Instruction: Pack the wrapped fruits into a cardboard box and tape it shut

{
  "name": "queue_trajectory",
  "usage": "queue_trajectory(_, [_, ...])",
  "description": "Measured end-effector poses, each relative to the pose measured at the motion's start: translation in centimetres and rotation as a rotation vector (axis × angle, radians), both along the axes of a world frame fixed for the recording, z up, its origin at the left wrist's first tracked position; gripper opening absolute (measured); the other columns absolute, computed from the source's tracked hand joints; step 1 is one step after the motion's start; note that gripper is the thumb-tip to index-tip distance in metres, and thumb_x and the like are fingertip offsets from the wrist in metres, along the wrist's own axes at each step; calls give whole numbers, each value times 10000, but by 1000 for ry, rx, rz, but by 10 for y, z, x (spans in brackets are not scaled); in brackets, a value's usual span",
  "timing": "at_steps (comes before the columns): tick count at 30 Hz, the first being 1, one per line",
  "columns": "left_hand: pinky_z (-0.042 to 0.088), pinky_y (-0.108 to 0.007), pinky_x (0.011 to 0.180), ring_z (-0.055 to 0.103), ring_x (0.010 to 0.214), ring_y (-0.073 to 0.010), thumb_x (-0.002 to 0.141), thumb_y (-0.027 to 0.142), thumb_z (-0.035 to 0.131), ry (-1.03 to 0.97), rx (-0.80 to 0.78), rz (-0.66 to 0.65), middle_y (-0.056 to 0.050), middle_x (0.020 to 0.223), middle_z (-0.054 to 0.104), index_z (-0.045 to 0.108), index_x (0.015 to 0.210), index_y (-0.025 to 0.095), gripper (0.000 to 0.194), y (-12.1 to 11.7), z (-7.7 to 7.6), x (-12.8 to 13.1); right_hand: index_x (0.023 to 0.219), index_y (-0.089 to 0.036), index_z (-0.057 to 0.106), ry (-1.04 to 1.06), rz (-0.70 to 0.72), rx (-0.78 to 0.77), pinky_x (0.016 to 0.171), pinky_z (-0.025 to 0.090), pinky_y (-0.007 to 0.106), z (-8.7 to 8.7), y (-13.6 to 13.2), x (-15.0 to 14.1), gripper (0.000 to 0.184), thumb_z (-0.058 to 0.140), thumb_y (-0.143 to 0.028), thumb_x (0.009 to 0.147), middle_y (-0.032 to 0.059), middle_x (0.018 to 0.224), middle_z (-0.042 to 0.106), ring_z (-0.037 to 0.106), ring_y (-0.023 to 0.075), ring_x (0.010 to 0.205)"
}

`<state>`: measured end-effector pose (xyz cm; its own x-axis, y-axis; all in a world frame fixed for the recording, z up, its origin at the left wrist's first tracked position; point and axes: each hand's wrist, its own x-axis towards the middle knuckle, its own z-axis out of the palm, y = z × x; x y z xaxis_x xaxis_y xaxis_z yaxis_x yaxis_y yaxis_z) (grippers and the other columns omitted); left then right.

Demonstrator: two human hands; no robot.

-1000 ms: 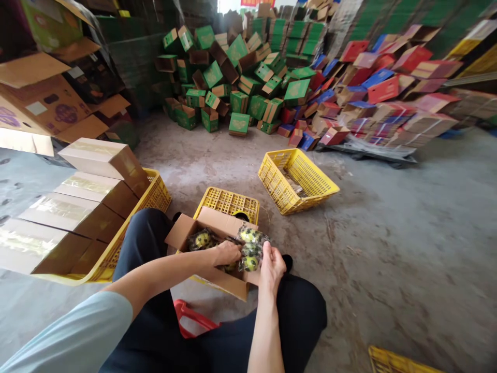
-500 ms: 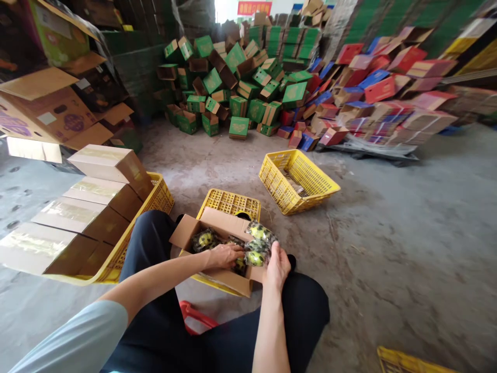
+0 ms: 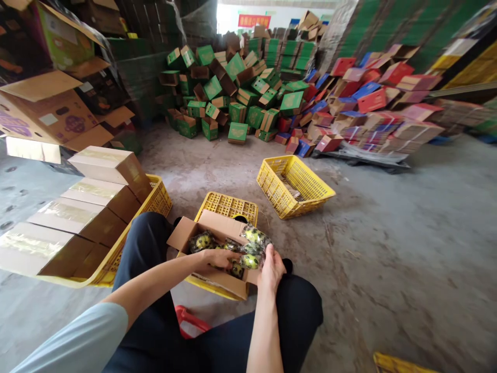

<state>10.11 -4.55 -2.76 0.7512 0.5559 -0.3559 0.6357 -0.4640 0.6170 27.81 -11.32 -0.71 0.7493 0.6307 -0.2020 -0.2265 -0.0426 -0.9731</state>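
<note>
Fingers of the right hand [image 3: 273, 265] are clamped on the right edge of a clear-wrapped pack [image 3: 252, 248] of yellow-green, dark-spotted rounds, held tilted over the right end of an open carton [image 3: 231, 282]. Just beside it, fingers of the left hand [image 3: 222, 258] point at its lower left edge; whether they touch or pinch it I cannot tell. Half a second ago those left fingers looked more bunched; now they lie flatter and straighter, while the right grip is much the same. Left of and below the left fingers, more wrapped packs [image 3: 204, 241] lie in the carton, which rests on a yellow crate [image 3: 229, 202].

Beyond the right fingers stands another yellow crate [image 3: 272, 190]; well left of the left fingers, taped cartons [image 3: 81, 207] fill a third. Farther left, a printed carton [image 3: 50, 116] bears a purple emblem and a pale label, both too blurred to read. Far ahead of both hands' fingers lie green cartons [image 3: 236, 111], with red and blue cartons [image 3: 371, 101] to their right. Farthest off, a red banner [image 3: 254, 20], cut by the upper edge a second ago, shows whole; its pale characters are illegible.
</note>
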Motion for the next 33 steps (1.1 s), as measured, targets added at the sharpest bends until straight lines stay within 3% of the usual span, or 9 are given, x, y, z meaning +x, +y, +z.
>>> queue_trajectory(4, [519,-338,983,687,1124,-241,919,114,489,77,119,291,-98,1209,737,660,1293,174,416,10,-9,-18,650,-215,555,-82,33,-3,504,401,262,-1,-1,-1,592,652,-795,718,-30,533,561,520,156,560])
queue_trajectory(8, [532,-330,947,682,1147,-269,906,272,648,107,152,427,-129,1231,724,625,1271,153,384,10,-19,-13,655,-208,571,-67,26,-38,513,406,265,0,-1,0,611,662,-811,695,-34,537,551,515,156,565])
queue_trajectory(11, [540,-308,885,706,1079,-262,931,366,650,75,160,450,-124,1176,739,635,1210,165,344,5,-21,-4,670,-201,591,-30,27,-42,538,433,273,2,-2,0,623,686,-817,661,-30,554,563,529,163,584])
queue_trajectory(15, [503,-332,907,702,1033,-270,984,312,556,-3,209,394,-115,1066,740,679,1007,177,184,4,-15,-2,675,-203,576,-30,41,-46,536,419,262,1,-1,0,623,683,-817,667,-45,548,552,518,150,577])
queue_trajectory(18, [481,-304,890,694,966,-239,977,286,561,-81,229,335,-100,1020,728,669,868,180,186,7,-5,-5,667,-206,562,-28,41,-45,524,396,249,-1,-1,0,624,680,-818,673,-56,538,538,501,137,570])
queue_trajectory(21, [464,-268,837,676,888,-200,1008,298,509,-147,248,350,-76,928,719,655,879,188,224,9,6,-10,681,-204,573,-5,37,-31,521,392,246,-3,0,1,622,693,-814,663,-57,543,540,496,136,573])
queue_trajectory(26, [448,-268,755,649,768,-186,1052,282,340,-148,280,490,-74,815,695,642,948,179,335,10,18,-17,691,-209,561,-18,43,-18,516,359,245,-5,-1,1,605,666,-804,706,-53,550,547,492,131,562])
queue_trajectory(33, [486,-335,814,703,862,-275,914,218,561,8,214,493,-131,803,710,677,800,168,170,3,6,-8,680,-202,574,6,49,-34,526,361,246,-4,-1,1,622,704,-810,653,-62,554,522,469,128,572])
